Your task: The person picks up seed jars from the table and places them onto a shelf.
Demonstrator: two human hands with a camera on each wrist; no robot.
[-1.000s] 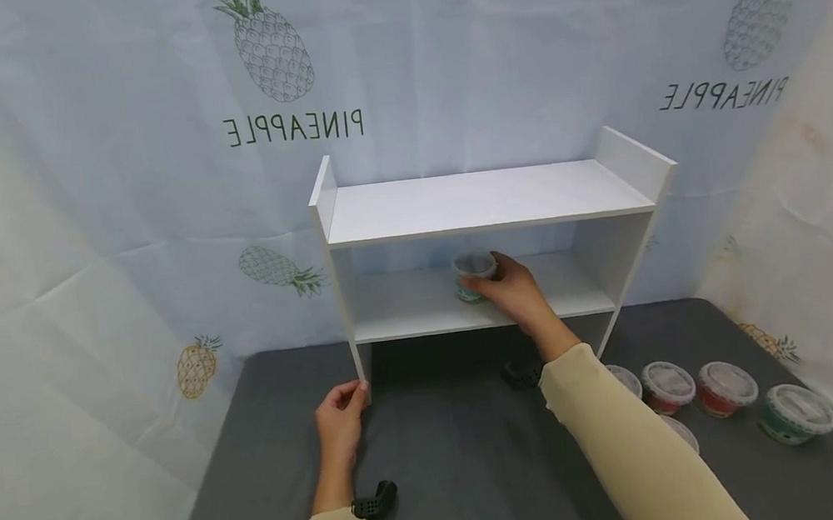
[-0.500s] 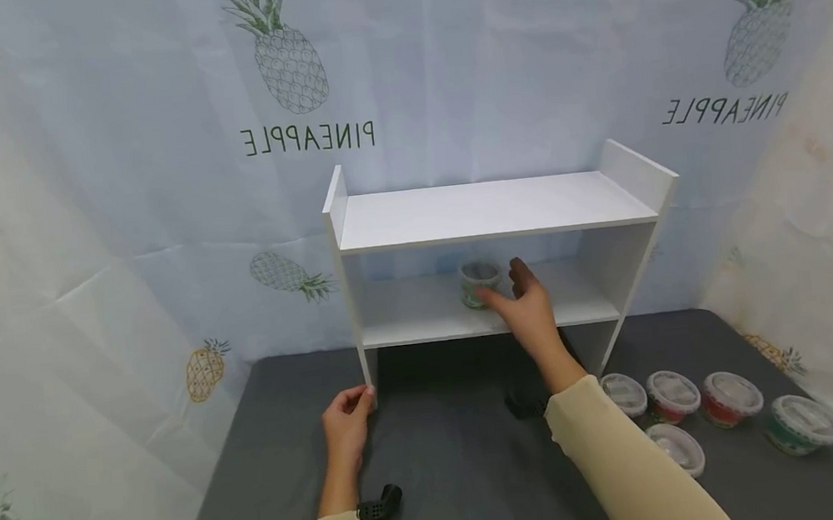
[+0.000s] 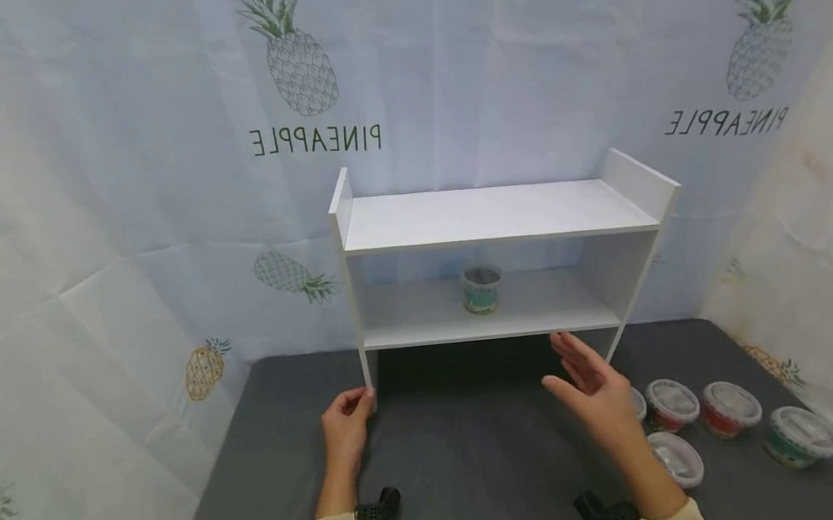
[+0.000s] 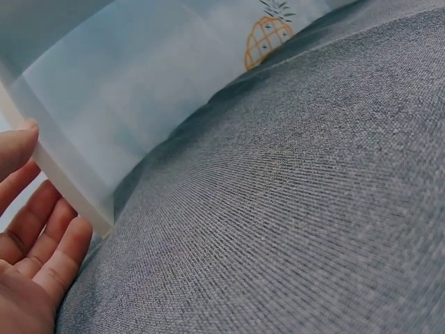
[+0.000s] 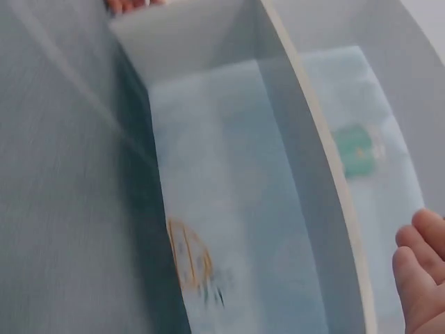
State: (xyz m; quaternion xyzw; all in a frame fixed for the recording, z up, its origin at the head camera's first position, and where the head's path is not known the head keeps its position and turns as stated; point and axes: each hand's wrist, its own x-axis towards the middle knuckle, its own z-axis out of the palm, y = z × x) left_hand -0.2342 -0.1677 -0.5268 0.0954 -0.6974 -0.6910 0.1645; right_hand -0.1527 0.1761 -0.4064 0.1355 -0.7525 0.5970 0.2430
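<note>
A white two-tier shelf (image 3: 492, 337) stands on the dark table. My left hand (image 3: 345, 426) pinches the low front edge of its left side panel (image 4: 69, 184), thumb on one face and fingers at the other. On the middle board sits a clear plastic cup with a green band (image 3: 481, 291), upright; it also shows as a blurred green tub in the right wrist view. My right hand (image 3: 597, 400) is in front of the shelf, below and right of the cup, fingers extended and apart, holding nothing.
Several lidded plastic cups stand on the table at the right: a red one (image 3: 730, 409), another red one (image 3: 672, 404), a green one (image 3: 801, 436) and a pale-lidded one (image 3: 677, 459). A pineapple-print cloth (image 3: 489, 77) hangs behind the shelf.
My right hand has let go of the green-banded cup on the middle board and drawn back down and to the right. My left hand keeps its hold on the shelf panel.
</note>
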